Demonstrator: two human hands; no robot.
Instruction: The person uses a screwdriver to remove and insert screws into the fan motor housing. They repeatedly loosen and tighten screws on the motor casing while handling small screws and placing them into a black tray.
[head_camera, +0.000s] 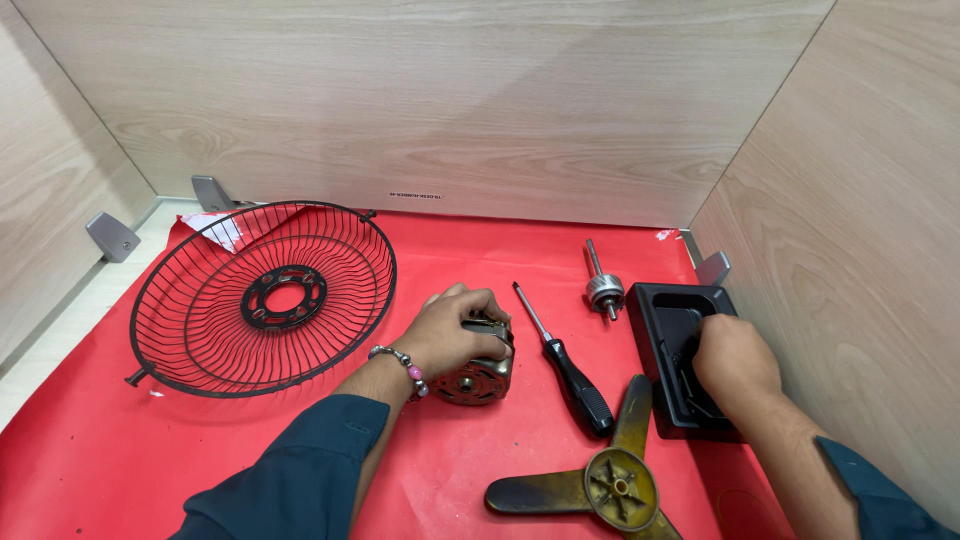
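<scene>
Red matting covers the desk (120, 450) in the head view. A small fan motor (480, 372) is held near the middle of it by the left hand (455, 335), whose grip is closed over the top. The right hand (735, 362) reaches into a black plastic tray (665, 310) at the right; its grip is hidden, so it cannot be told. The motor would be best kept pressed flat so it cannot roll. It looks dark and worn, with copper windings. A screwdriver (565, 365) lies just beside it.

Right hand (735, 360) fingertips hidden inside black tray (668, 310); fan blade (610, 480) cut off below.
</scene>
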